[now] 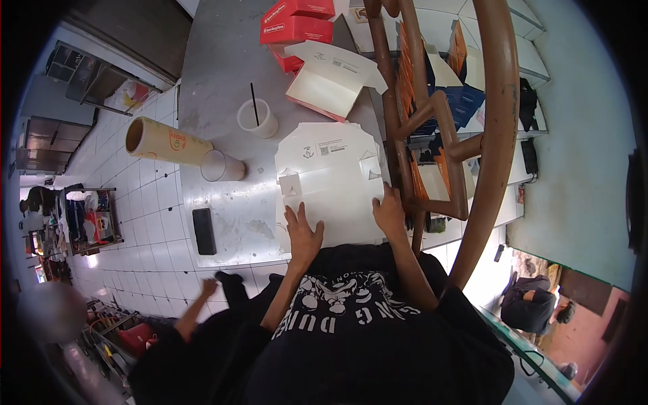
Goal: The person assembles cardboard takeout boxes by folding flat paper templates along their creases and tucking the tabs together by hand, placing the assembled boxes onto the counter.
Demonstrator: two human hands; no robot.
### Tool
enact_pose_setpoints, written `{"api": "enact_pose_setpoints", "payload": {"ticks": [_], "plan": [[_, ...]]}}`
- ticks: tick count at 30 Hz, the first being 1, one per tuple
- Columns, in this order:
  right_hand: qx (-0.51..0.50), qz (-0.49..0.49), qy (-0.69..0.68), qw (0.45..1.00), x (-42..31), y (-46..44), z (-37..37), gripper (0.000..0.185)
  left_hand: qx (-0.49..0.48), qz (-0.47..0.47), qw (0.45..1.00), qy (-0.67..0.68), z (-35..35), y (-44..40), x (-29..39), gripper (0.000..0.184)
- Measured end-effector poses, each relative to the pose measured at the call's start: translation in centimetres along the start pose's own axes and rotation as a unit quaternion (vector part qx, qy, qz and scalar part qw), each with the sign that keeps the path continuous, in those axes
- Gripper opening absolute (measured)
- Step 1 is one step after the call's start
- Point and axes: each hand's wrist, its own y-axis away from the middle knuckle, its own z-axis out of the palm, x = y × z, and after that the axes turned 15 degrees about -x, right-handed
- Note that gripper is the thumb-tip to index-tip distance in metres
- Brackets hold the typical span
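A flat, partly folded cardboard box (334, 192), white on its inside with small print on its far flap, lies on the metal table in front of me. My left hand (306, 233) rests on its near left part, fingers spread, close to a small folded side tab (289, 185). At the right edge of the card is my right hand (389, 212), its index finger stretched forward and touching the card. Another small tab (369, 168) stands just beyond that hand. Behind the flat card sits a folded box with its lid up (331, 84).
Red boxes (297, 30) are at the table's far end. A cup with a black straw (258, 119), a clear cup (224, 167), a large roll (165, 142) and a phone (204, 231) stand or lie leftward. Brown railing (499, 135) borders the right. Another person's hand (209, 287) is at left.
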Motion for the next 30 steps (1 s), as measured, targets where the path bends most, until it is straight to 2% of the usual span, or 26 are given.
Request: {"api": "enact_pose_setpoints", "payload": {"ticks": [3, 5, 7, 14, 16, 17, 19, 20, 22, 23, 24, 25, 26, 27, 28, 30], "plan": [[0.008, -0.003, 0.012, 1.000, -1.1, 1.8, -0.6, 0.052, 0.039, -0.031, 0.997, -0.057, 0.7, -0.9, -1.3, 0.073], [0.009, -0.009, 0.017, 1.000, -1.5, 2.2, -0.8, 0.052, 0.016, -0.035, 0.999, -0.002, 0.4, -1.2, -1.4, 0.073], [0.036, -0.025, 0.090, 0.995, -2.0, 2.5, -0.5, 0.052, 0.007, -0.021, 1.000, 0.015, -0.4, -1.0, -1.3, 0.072], [0.020, -0.034, 0.055, 0.998, -3.7, 3.0, -1.3, 0.053, 0.038, 0.030, 0.995, 0.085, -0.6, -0.4, -1.1, 0.066], [-0.028, 0.007, 0.063, 0.998, -3.9, 3.3, -2.0, 0.046, 0.065, 0.046, 0.994, 0.070, -1.1, -0.2, -0.1, 0.063], [0.026, -0.022, 0.074, 0.997, -3.3, 3.1, -1.4, 0.038, 0.069, 0.038, 0.993, 0.092, -1.3, -0.1, 0.5, 0.062], [0.042, -0.033, 0.059, 0.997, -2.0, 2.4, -1.1, 0.034, 0.083, 0.023, 0.989, 0.118, -0.9, 0.2, 0.6, 0.061], [0.054, -0.046, 0.043, 0.997, -1.6, 2.2, -1.3, 0.031, 0.100, 0.027, 0.989, 0.108, -0.3, 0.1, -0.1, 0.061], [0.033, -0.009, 0.054, 0.998, -1.5, 2.4, -1.6, 0.031, 0.166, 0.047, 0.984, 0.050, 0.4, -1.2, -2.6, 0.060], [0.009, 0.008, 0.073, 0.997, -1.5, 2.6, -1.8, 0.033, 0.153, 0.020, 0.986, 0.065, 1.0, -2.0, -4.2, 0.062], [0.035, -0.005, 0.072, 0.997, -1.4, 2.5, -1.6, 0.030, 0.167, 0.035, 0.982, 0.083, 1.9, -2.8, -6.0, 0.055], [0.038, -0.031, 0.005, 0.999, -2.6, 3.3, -2.4, 0.024, 0.137, -0.009, 0.990, 0.043, 1.3, -3.0, -5.9, 0.044], [0.071, -0.032, 0.075, 0.994, -2.5, 3.2, -2.0, 0.019, 0.141, 0.013, 0.989, 0.047, 0.5, -2.9, -5.2, 0.036], [0.052, -0.009, 0.092, 0.994, -2.9, 3.0, -2.1, 0.021, 0.143, 0.017, 0.987, 0.073, -0.1, -2.6, -4.4, 0.031], [0.038, 0.025, 0.109, 0.993, -2.9, 2.8, -2.2, 0.024, 0.115, 0.013, 0.988, 0.099, -1.8, -1.4, -2.2, 0.031], [0.072, -0.042, 0.115, 0.990, -1.7, 2.4, -1.2, 0.022, 0.089, 0.013, 0.987, 0.129, -3.1, -0.9, -1.1, 0.033]]}}
